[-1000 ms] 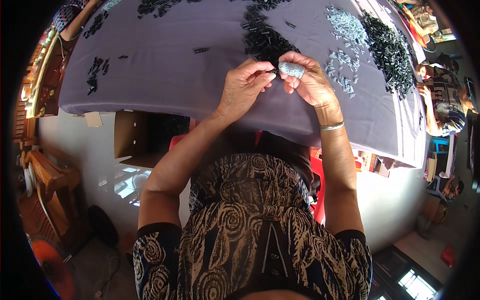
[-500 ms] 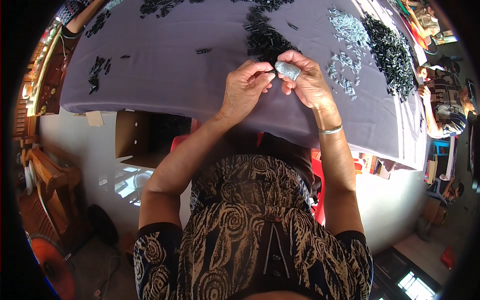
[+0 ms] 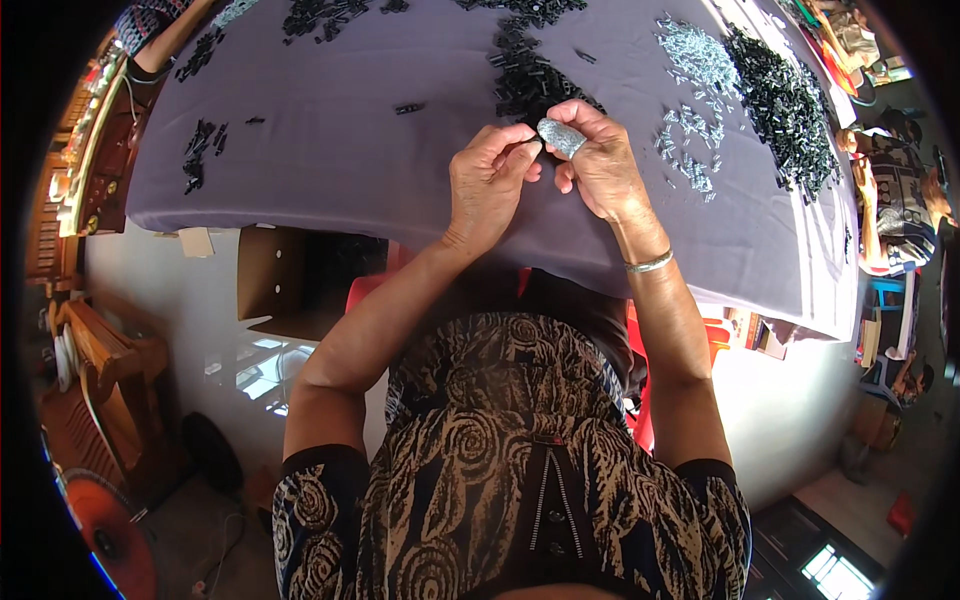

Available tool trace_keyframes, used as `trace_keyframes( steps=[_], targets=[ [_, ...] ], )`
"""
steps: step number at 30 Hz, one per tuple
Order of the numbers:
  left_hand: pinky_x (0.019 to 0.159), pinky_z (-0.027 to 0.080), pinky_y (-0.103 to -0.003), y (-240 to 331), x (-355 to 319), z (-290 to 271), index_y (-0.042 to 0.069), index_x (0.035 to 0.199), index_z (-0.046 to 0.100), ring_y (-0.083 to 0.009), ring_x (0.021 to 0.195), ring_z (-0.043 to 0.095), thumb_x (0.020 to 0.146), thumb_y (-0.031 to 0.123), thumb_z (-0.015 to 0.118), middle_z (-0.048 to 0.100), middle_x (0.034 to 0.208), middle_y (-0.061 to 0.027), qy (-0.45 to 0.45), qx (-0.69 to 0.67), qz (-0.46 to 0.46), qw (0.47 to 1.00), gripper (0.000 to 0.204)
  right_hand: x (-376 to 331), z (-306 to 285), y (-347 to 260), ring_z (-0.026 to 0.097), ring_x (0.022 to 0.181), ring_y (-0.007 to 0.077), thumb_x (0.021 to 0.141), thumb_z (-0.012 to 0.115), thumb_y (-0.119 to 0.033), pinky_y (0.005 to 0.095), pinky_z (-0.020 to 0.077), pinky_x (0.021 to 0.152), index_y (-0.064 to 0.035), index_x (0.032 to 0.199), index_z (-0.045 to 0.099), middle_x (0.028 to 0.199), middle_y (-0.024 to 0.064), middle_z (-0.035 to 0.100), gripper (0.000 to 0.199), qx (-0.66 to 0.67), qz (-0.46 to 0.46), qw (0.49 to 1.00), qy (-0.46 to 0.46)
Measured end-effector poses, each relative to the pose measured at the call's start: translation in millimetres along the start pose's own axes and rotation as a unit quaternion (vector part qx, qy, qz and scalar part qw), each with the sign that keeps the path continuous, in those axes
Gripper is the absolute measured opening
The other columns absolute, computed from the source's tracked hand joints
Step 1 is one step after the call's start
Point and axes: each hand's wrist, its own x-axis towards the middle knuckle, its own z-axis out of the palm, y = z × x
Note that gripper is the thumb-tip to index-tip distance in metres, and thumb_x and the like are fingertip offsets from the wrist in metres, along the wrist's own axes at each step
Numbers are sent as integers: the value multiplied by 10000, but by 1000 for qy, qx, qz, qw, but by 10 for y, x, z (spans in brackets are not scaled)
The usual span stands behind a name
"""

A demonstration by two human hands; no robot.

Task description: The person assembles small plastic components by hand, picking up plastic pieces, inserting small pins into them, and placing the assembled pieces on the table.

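Note:
Above the near part of the cloth-covered table (image 3: 330,170), my two hands meet at the fingertips. My left hand (image 3: 487,185) is closed in a pinch on a small black part (image 3: 537,140), mostly hidden by the fingers. Closed beside it, my right hand (image 3: 603,165) has a silvery grey thumb cover (image 3: 562,137) pressed toward the same spot. What its fingers hold behind the thumb is hidden. Just beyond the hands lies a heap of small black parts (image 3: 525,75).
Clear little pieces (image 3: 695,55) and a larger black heap (image 3: 785,110) lie at the right. Smaller black clusters (image 3: 200,150) sit at the left. Another person's arm (image 3: 165,45) reaches in at far left; another person (image 3: 895,190) is at the right. An open cardboard box (image 3: 262,272) stands below the table edge.
Both hands have shifted slightly left, still together. The right thumb cover has tilted a little, and less of the black part shows between the fingers.

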Motion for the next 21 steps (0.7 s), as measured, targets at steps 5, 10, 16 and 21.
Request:
trace_keyframes(
  steps=[5, 10, 16, 21],
  targets=[
    [589, 504, -218, -11, 25, 31, -36, 966, 625, -102, 650, 611, 846, -7, 615, 583, 841, -44, 11, 49, 12, 999, 125, 13, 34, -33, 534, 585, 71, 872, 572, -18, 190, 447, 402, -1, 879, 593, 757, 38, 575, 28, -28, 12, 1000, -3],
    [602, 519, -224, -32, 29, 51, -27, 979, 626, -113, 679, 621, 860, 4, 605, 587, 843, -56, 30, 0, 2, 1000, 125, 33, 13, 11, 535, 588, 70, 876, 581, -49, 190, 462, 397, 1, 880, 592, 746, 33, 572, 51, 4, 9, 1000, 0],
    [656, 525, -237, 19, 36, 14, -26, 992, 622, -121, 713, 622, 873, 16, 596, 596, 889, -57, 0, -16, -22, 1000, 129, 26, -70, -39, 506, 590, 55, 891, 579, -89, 196, 466, 402, -26, 911, 594, 731, 7, 551, 68, 91, 72, 993, -34],
    [674, 518, -234, 30, 39, -2, -30, 1004, 616, -121, 727, 615, 870, 5, 596, 599, 903, -53, -14, -51, -27, 998, 139, -2, -91, -50, 469, 568, 36, 912, 573, -181, 194, 418, 394, -52, 920, 573, 714, -14, 542, 130, 142, 83, 985, -51]
  ],
)
